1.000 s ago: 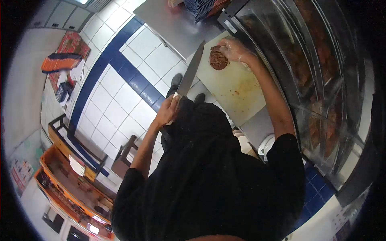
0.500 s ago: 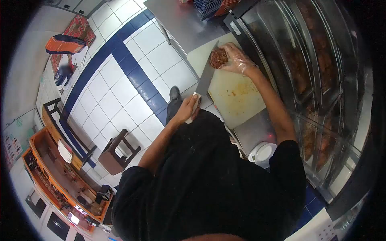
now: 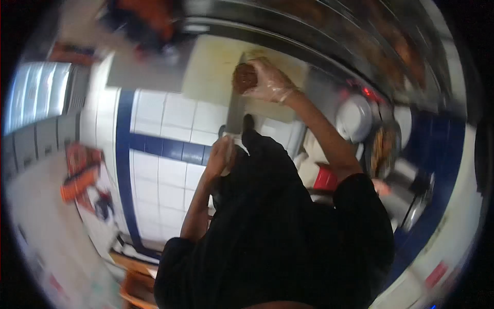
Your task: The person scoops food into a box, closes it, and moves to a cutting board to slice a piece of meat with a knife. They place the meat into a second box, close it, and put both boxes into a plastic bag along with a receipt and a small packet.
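My left hand (image 3: 218, 157) is closed round the pale handle of a long knife (image 3: 235, 114). The broad blade points away from me, over the cutting board (image 3: 206, 64). My right hand (image 3: 270, 82), in a clear plastic glove, grips a dark browned piece of meat (image 3: 244, 78) from its right side. The meat covers part of the blade or lies right against it; blur hides whether they touch. Both are over the pale, stained board at the counter's edge.
A steel counter (image 3: 146, 72) carries the board, with a blurred orange and dark bundle (image 3: 144, 20) at its far left. Glass display trays (image 3: 360, 26) run behind. White bowls (image 3: 354, 117) and an oval dish of food (image 3: 385, 149) stand right. A red container (image 3: 325, 177) is by my right forearm.
My view has swung round, so the board lies more level across the top and the bowls and oval dish have come into sight. Both hands keep their holds on knife and meat.
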